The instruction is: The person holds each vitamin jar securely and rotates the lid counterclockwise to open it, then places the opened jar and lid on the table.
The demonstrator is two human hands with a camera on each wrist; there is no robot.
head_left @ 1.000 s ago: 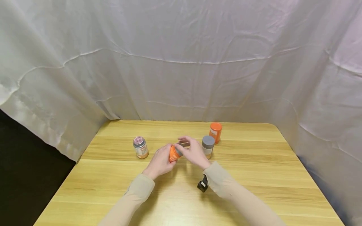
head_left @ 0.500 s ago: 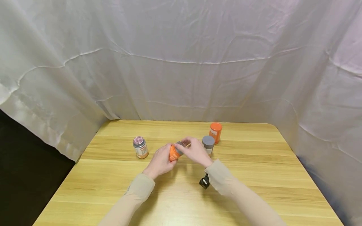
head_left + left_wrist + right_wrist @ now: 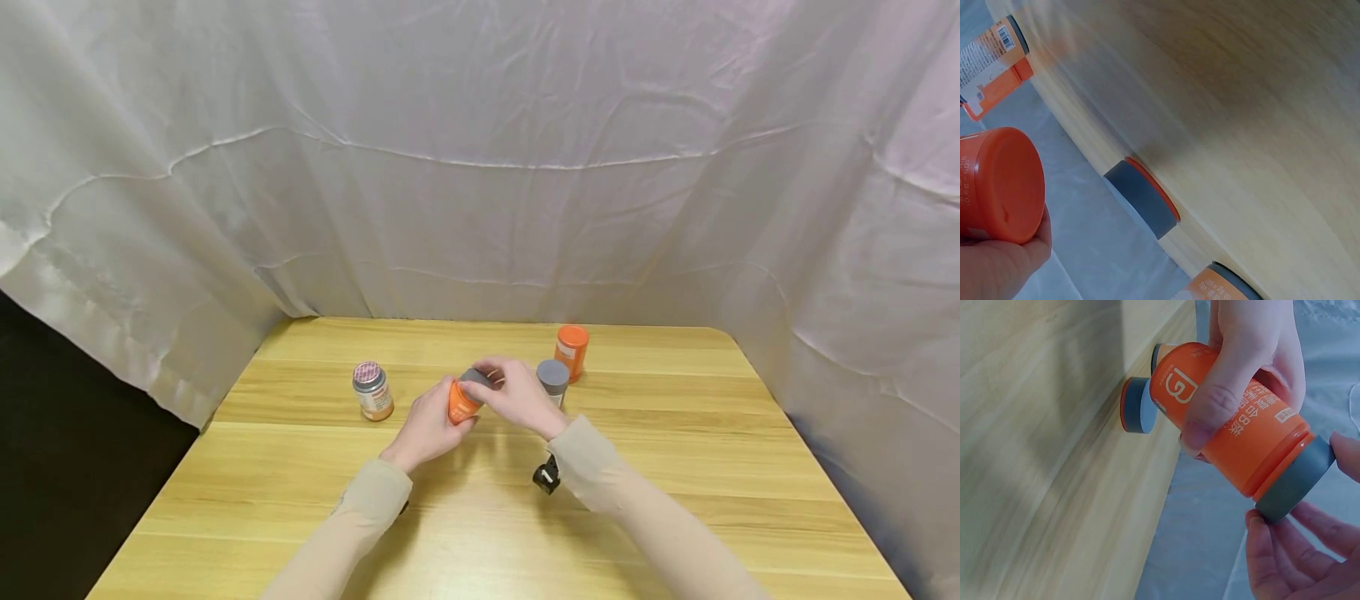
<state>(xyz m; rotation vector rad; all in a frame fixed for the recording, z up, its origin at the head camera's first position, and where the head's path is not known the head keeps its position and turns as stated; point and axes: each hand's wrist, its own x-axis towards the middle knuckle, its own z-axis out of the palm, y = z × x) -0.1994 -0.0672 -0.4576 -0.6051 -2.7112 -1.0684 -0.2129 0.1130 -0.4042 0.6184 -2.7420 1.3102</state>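
Note:
My left hand (image 3: 430,427) grips an orange bottle (image 3: 462,405) around its body, thumb along the printed side. The bottle is tilted, with its plain base (image 3: 1013,187) facing the left wrist camera. At the other end sits a grey screw lid (image 3: 1295,481), level on the neck with a thin orange band showing under it. My right hand (image 3: 519,402) pinches that lid's edge between thumb and fingertips. Beneath the hands, a loose grey lid (image 3: 1142,197) with an orange edge lies on the wooden table; the hands hide it in the head view.
A grey-lidded bottle with a pink-patterned top (image 3: 372,392) stands left on the table (image 3: 675,450). To the right of the hands are another grey-lidded bottle (image 3: 552,377), partly covered by my right hand, and an orange bottle (image 3: 572,353) behind it. A curtain (image 3: 480,208) hangs behind.
My right fingers, spread around the lid a second ago, have drawn in and pinch it. The held bottle's lid end has tipped slightly up and left. The standing bottles have not moved.

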